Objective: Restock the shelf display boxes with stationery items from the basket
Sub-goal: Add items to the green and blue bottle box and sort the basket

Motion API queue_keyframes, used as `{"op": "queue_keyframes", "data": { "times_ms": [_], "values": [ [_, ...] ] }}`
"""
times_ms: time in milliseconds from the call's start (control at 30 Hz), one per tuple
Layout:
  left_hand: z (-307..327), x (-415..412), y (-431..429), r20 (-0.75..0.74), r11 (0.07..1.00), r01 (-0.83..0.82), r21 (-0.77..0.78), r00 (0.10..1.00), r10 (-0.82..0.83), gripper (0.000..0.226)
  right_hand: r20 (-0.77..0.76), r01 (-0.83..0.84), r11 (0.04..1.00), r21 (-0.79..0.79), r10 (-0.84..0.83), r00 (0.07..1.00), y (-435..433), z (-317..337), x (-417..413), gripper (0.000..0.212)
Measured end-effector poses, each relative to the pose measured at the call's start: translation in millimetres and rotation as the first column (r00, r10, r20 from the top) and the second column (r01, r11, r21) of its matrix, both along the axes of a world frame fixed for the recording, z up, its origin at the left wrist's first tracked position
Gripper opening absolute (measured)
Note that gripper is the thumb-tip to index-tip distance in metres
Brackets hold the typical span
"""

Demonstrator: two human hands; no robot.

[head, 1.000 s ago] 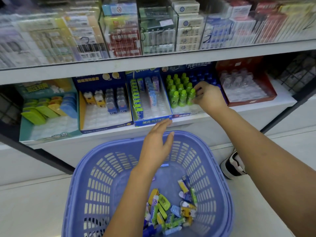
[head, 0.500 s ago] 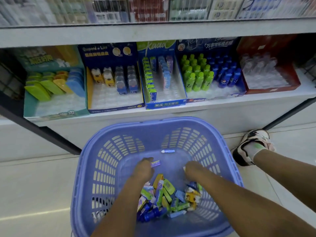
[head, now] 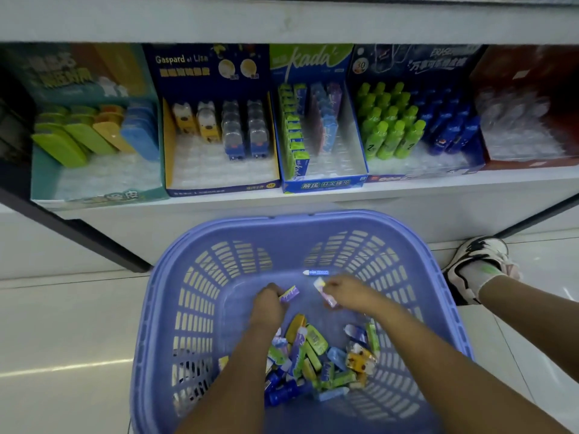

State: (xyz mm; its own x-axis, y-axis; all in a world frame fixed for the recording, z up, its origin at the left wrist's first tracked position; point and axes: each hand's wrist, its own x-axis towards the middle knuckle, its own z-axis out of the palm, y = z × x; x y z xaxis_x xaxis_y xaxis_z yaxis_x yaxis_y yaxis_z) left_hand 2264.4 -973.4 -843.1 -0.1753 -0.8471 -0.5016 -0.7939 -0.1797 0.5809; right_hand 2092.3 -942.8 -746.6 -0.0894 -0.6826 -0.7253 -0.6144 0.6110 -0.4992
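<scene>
A purple plastic basket (head: 438,277) stands on the floor below the shelf, with a heap of small stationery packs (head: 316,355) in its bottom. Both my hands are inside it. My left hand (head: 268,303) grips a purple pack (head: 289,293). My right hand (head: 347,292) pinches a pink and white pack (head: 326,292). On the shelf above stand several display boxes: a teal box (head: 94,189), a Gaspard et Lisa box (head: 219,180), a kada box (head: 322,183), a box of green and blue bottles (head: 423,170) and a red box (head: 532,158).
A blue and white pen-like item (head: 315,272) lies against the basket's far wall. A foot in a white and black sneaker (head: 476,261) is on the tiled floor right of the basket. A dark shelf bracket (head: 94,242) slants down at left.
My right hand left the bottle box on the shelf and both hands went down into the basket. Each has picked up a small pack and lifted it above the heap.
</scene>
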Motion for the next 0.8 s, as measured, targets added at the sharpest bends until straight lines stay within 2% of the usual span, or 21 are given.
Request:
{"op": "queue_keyframes", "data": {
  "times_ms": [67,167,200,267,367,500,600,700,800],
  "values": [
    [19,-6,-11,-0.144,0.996,-0.029,0.088,0.989,0.041,0.021,0.252,0.182,0.981,-0.073,-0.159,0.955,-2,37,-8,0.022],
    [64,-13,-27,-0.408,0.968,-0.017,0.252,0.905,0.122,0.023,0.378,0.265,0.916,-0.302,-0.14,0.915,-1,91,-19,0.009],
    [81,-14,-31,-0.472,0.96,-0.017,0.28,0.868,0.153,0.026,0.406,0.337,0.859,-0.384,-0.171,0.898,-1,107,-22,0.003],
    [115,-18,-36,-0.59,0.959,0.012,0.283,0.791,0.164,0.024,0.473,0.494,0.692,-0.527,-0.244,0.846,-3,141,-25,0.009],
    [164,-22,-40,-0.719,0.974,0.073,0.216,0.687,0.108,0.02,0.515,0.554,0.462,-0.693,-0.22,0.828,-12,181,-36,0.018],
    [213,-27,-43,-0.79,0.993,0.045,0.111,0.61,0.06,0.021,0.318,0.391,0.307,-0.867,-0.263,0.911,-51,211,-50,0.019],
    [231,-30,-42,-0.808,0.998,-0.031,0.06,0.586,0.067,0.02,0.153,0.259,0.279,-0.925,-0.349,0.924,-95,219,-59,0.017],
    [238,-36,-40,-0.822,0.994,-0.098,0.05,0.562,0.096,0.019,-0.046,0.06,0.374,-0.925,-0.269,0.962,-135,220,-60,0.007],
    [239,-44,-37,-0.831,0.99,-0.136,0.043,0.545,0.111,0.018,-0.306,-0.176,0.512,-0.841,-0.181,0.935,-161,215,-60,0.01]
  ]
}}
